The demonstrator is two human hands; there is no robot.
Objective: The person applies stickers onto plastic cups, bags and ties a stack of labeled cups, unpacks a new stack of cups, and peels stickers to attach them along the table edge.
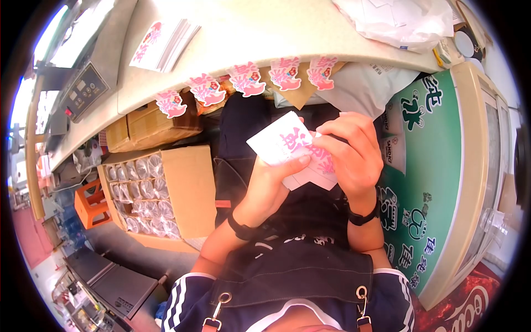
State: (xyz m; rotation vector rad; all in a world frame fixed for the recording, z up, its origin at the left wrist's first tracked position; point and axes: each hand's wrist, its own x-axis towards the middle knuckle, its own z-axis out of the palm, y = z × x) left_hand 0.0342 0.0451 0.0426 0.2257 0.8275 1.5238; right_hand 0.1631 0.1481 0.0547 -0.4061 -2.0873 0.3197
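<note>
In front of my lap, my left hand is closed on a white sticker sheet printed with pink characters, its thumb lying over the lower part. My right hand has its fingers bent at the sheet's right side, thumb and fingertips pinched on a pink-printed sticker. Whether that sticker is partly lifted from its backing, I cannot tell. Several pink-and-white cut-out stickers hang in a row along the front edge of the counter, just beyond my hands.
A stack of printed sheets lies on the counter at left, near a control panel. A white plastic bag sits at the back right. Left below stands an open carton of wrapped cups; right is a green-sided freezer.
</note>
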